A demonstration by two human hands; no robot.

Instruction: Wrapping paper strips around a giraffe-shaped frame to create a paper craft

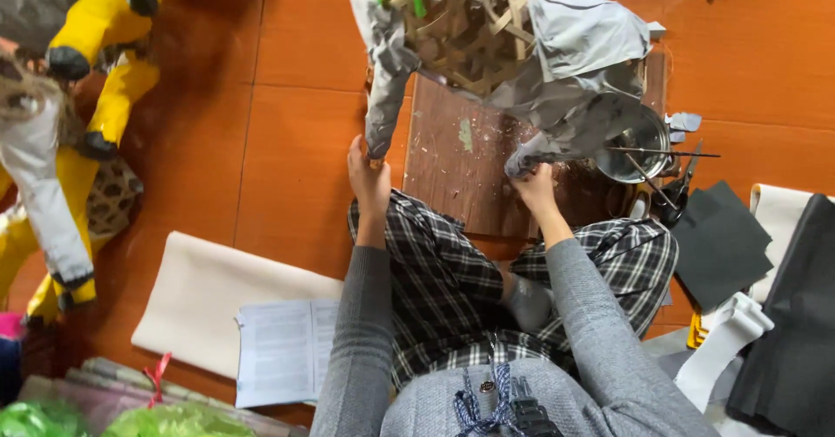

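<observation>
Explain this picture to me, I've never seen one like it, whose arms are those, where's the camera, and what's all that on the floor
There is no machine here. The camera is worn on a person's head and looks straight down, so the grey-sleeved arms belong to the wearer, who sits cross-legged in checked trousers on an orange floor.

The left hand grips one grey paper-covered leg of a woven strip frame. The fingers of the right hand pinch the end of another grey-covered leg. The figure stands over a brown board.

Beside the board sits a metal bowl with sticks laid across it. To the right lie dark grey paper sheets. To the left are a cream sheet, an open booklet, and a yellow and grey figure.
</observation>
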